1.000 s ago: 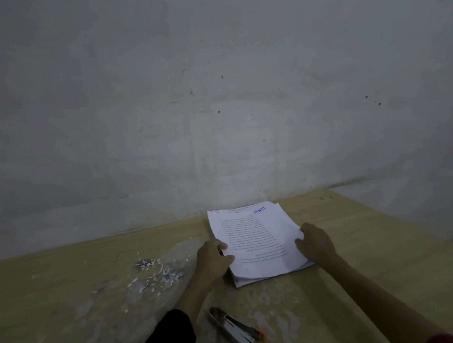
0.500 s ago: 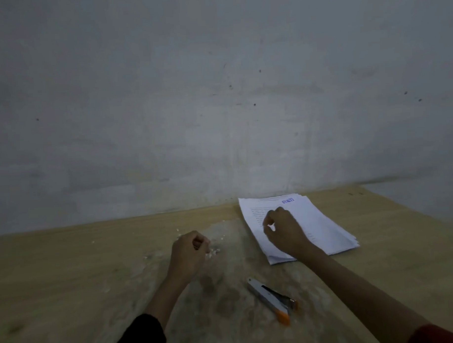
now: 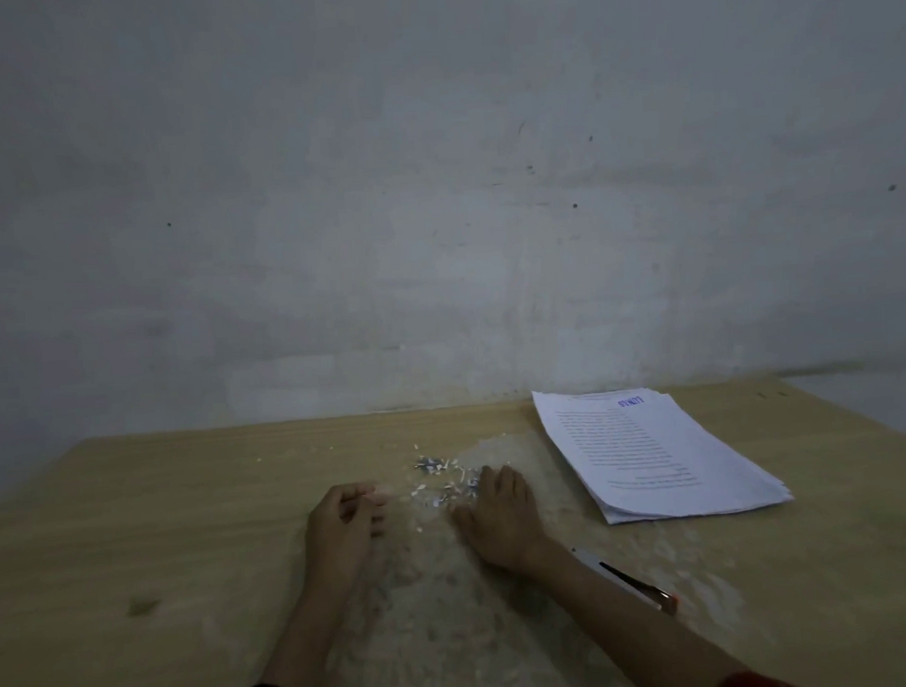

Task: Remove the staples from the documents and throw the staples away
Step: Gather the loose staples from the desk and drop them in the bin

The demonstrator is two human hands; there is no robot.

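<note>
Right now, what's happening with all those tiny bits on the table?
A person is gathering up pulled staples and paper scraps. Their right hand lies flat on the wooden table, fingers at the edge of the little heap of bits. Their left hand rests on the other side with fingers curled; whether it pinches anything is unclear. The stack of papers sits off to the right, untouched, and a silver tool with an orange end lies beside the right forearm.
</note>
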